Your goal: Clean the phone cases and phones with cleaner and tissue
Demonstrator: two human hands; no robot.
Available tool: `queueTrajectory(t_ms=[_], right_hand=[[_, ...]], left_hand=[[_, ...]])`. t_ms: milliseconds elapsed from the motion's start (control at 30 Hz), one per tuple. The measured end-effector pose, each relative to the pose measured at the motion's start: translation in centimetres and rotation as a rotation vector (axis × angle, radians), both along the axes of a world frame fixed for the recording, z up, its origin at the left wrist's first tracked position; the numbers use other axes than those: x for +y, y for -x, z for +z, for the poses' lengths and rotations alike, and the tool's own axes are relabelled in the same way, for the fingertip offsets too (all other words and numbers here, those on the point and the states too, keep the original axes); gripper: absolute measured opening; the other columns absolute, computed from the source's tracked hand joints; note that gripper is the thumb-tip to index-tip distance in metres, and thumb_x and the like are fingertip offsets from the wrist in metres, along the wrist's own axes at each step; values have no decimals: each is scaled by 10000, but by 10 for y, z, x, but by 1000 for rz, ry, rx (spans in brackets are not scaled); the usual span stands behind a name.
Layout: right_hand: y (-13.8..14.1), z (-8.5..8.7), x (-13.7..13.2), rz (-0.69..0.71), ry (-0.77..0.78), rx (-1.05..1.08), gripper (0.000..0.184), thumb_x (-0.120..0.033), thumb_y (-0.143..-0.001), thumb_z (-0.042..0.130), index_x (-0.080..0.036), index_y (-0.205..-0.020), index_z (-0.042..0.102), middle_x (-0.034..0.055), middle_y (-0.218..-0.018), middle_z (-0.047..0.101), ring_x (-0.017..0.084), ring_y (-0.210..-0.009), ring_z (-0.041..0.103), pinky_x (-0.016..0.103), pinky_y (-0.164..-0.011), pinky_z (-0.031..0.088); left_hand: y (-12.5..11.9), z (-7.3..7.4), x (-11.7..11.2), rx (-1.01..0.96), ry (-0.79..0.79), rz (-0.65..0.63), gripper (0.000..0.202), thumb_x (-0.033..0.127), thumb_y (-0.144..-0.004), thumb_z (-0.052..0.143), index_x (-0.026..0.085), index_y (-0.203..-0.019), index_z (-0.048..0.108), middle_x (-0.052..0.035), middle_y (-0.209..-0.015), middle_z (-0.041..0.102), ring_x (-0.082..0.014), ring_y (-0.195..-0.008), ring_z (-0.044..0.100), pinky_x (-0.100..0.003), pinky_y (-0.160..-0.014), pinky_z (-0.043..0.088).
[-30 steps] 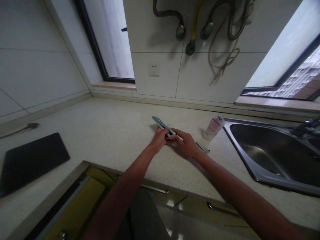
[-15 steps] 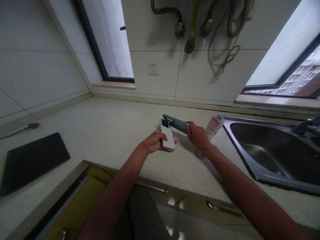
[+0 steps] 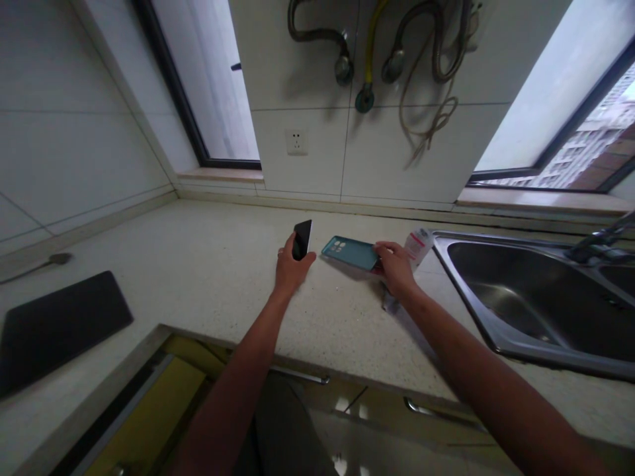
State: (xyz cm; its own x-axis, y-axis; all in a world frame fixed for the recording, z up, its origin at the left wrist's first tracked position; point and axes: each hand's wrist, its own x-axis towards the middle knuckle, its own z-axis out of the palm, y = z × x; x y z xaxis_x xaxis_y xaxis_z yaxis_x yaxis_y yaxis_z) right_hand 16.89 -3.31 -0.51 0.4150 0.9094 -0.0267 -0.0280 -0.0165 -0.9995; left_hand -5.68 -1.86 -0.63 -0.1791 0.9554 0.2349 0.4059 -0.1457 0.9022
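I am holding the phone [image 3: 301, 239] upright in my left grip [image 3: 290, 271], fingers wrapped round its lower half and its dark screen facing me, above the counter [image 3: 208, 264]. My right grip [image 3: 397, 268] is pinching the right end of the teal case [image 3: 350, 252], which is lying nearly flat just beside the white tube [image 3: 417, 244], near the sink [image 3: 520, 291]. I cannot tell whether the case is touching the counter. To my mind, the phone is wanting a firm hold by its edges, and the case is wanting a level carry, clear of the tube.
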Motion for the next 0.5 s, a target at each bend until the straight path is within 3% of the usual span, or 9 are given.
queueTrajectory(t_ms=[67, 167, 367, 500], right_hand=[[0, -1, -1, 44, 58, -47, 332, -295, -775, 565, -214, -1096, 537, 53, -904, 622, 178, -700, 629, 272, -527, 543], [0, -2, -4, 128, 119, -265, 413, -242, -801, 530, -201, -1211, 516, 103, -1042, 661, 199, -796, 668, 271, -564, 553], [-3, -3, -11, 345, 200, -968, 297, -233, -834, 545, -152, -1103, 644, 107, -951, 727, 194, -801, 673, 274, -690, 499], [-1, 0, -16, 451, 261, -1147, 389, -242, -847, 535, -135, -1214, 607, 131, -936, 742, 219, -833, 690, 289, -726, 478]], left_hand=[[2, -1, -2, 271, 22, 125, 793, 403, -744, 679, 230, -1473, 421, -148, -1193, 539, -281, -1020, 613, -395, -900, 483], [2, -4, -7, 535, 92, 162, 823, 455, -767, 656, 234, -1510, 378, -178, -1223, 514, -321, -1004, 633, -423, -880, 488], [2, -12, -7, 790, 134, 129, 771, 439, -803, 597, 162, -1493, 395, -220, -1201, 538, -360, -1082, 596, -427, -855, 492], [2, -15, -7, 889, 141, 137, 710, 443, -840, 545, 126, -1465, 434, -240, -1227, 544, -366, -1115, 563, -432, -874, 480]])
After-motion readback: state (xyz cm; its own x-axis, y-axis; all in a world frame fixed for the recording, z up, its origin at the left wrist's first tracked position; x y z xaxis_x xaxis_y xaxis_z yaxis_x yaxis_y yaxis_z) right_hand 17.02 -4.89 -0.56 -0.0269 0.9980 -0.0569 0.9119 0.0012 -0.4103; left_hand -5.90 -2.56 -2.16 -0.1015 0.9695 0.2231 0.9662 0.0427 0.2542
